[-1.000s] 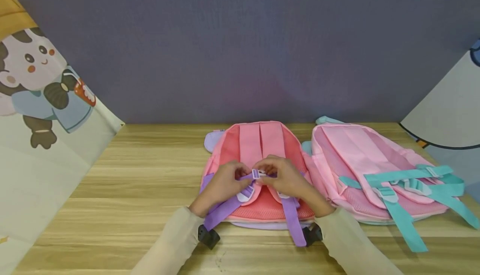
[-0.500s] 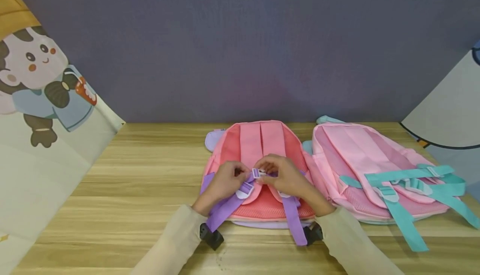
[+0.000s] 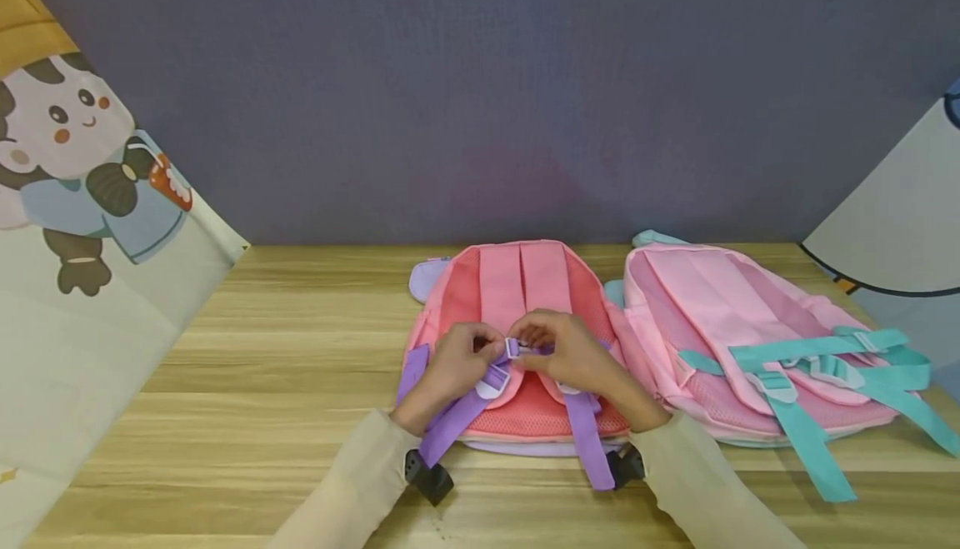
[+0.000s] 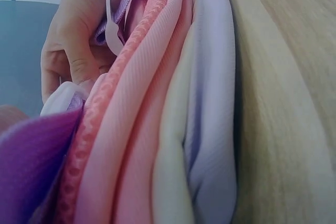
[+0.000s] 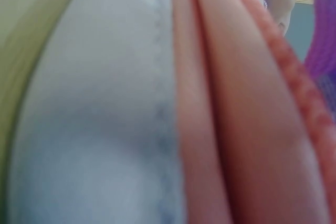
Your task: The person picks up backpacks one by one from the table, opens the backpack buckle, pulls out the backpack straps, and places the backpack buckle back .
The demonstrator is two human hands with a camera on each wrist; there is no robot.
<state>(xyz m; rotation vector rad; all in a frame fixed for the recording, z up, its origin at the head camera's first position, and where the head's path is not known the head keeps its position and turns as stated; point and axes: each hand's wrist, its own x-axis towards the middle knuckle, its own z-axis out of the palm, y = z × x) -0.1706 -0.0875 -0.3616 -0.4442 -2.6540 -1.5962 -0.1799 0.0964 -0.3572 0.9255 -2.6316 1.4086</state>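
Observation:
A coral-pink backpack (image 3: 471, 282) lies on the table with its shoulder straps facing up. Above its lower middle, a white plastic buckle (image 3: 513, 348) sits on a purple webbing strap. My left hand (image 3: 453, 363) pinches the purple strap just left of this buckle. From the other side, my right hand (image 3: 572, 355) pinches the buckle's right end, and its fingers partly hide it. Below the hands, purple strap tails (image 3: 587, 441) hang over the bag's near edge. In the left wrist view the backpack's layered side (image 4: 131, 98) fills the middle; the right wrist view is blurred.
To the right, touching the first bag, lies a light pink backpack (image 3: 697, 282) with teal straps (image 3: 813, 466). Wood-grain table (image 3: 262, 366) extends to the left. A dark grey panel (image 3: 480, 99) stands behind, with printed panels at both sides.
My left hand has shifted slightly to the right, closer to the buckle, and the left purple strap tail has swung a little right. The right hand stays nearly still.

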